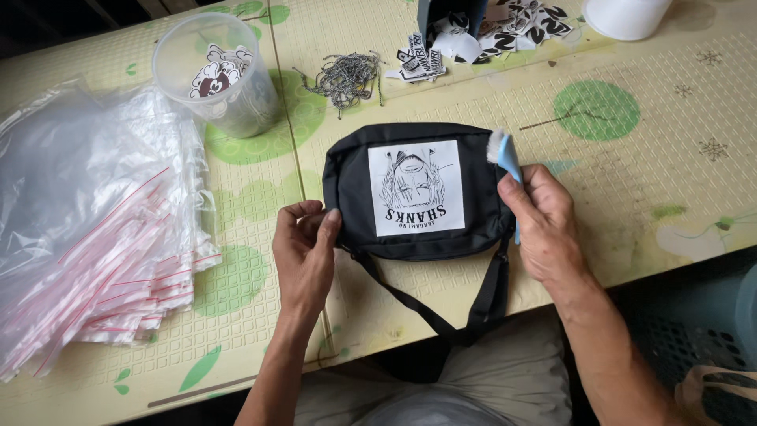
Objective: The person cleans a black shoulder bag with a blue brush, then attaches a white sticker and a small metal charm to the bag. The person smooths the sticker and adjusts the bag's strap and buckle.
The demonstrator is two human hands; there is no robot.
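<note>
**Bag on the mat, brush at its right edge**

Bag [418,189], black with a strap, lies flat on the yellow-green mat [646,181] just in front of the person, its white printed patch [416,188] facing up and turned upside down to the viewer. The strap [441,312] trails off the table edge toward the lap.

As far as the view shows, the patch already sits on the front panel, flat and square. The bag is not yet in any of the clear zip pouches [95,237] stacked well apart to the left. Whether the brushing is nearly over cannot be told.

Left hand [306,248] curls its fingers against the bag's left edge and lower corner, thumb and fingers closed on the fabric, steadying it. Right hand [544,221] pinches a small blue brush [506,162] between thumb and fingers, its pale bristles up at the bag's upper right corner.

Beyond the bag lie a clear cup [217,75] of stickers, a heap of ball chains [343,77] and loose printed labels [489,35].
</note>
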